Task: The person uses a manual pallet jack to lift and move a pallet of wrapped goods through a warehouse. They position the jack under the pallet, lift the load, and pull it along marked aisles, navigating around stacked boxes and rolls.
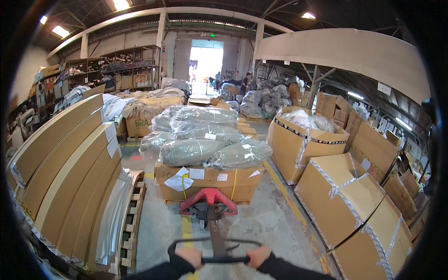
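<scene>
Both of my hands grip the black handle (225, 259) of a red pallet jack (208, 196). My left hand (189, 256) is wrapped round the bar's left end and my right hand (258, 255) round its right end. Ahead of the handle, the jack's red body stands against a loaded pallet. On it sits a wide cardboard box (210, 179) with papers stuck to its front and yellow straps. Several grey rolls in clear plastic wrap (200, 135) are piled on top of the box.
Tall cardboard sheets (70, 172) stand on a wooden pallet (133, 224) close on the left. Large taped cartons (338, 186) line the right side. Farther off are wrapped bundles (266, 100), shelves (126, 70), a person (246, 83) and a bright doorway (206, 63). Yellow lines (287, 198) mark the floor.
</scene>
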The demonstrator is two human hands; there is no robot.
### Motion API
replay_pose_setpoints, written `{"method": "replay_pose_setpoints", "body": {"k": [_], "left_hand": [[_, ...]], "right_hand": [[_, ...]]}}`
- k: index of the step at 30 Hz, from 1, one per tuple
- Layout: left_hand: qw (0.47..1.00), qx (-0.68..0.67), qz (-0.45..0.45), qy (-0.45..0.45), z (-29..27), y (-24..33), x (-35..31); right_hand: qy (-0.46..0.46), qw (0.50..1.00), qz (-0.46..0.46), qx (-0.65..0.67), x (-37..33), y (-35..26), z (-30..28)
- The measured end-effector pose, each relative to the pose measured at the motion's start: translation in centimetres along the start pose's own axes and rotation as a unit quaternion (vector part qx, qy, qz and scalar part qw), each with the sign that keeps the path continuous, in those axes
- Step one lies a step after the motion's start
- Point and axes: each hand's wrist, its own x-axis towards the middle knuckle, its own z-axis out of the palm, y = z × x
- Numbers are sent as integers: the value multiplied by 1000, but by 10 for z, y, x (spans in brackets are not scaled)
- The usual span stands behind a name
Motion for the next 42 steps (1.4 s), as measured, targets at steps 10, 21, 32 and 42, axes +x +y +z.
{"method": "replay_pose_setpoints", "body": {"k": [10,21,32,42], "left_hand": [[985,9,173,-15,34,-25,8],[998,46,30,-31,9,-17,41],[978,-68,197,-33,54,-53,41],[984,7,23,177,-19,-33,11]], "right_hand": [[-239,971,-10,-24,17,2,34],[23,999,19,-42,17,16,16],[-240,964,-111,33,36,32,65],[160,983,-29,82,27,8,-7]]}}
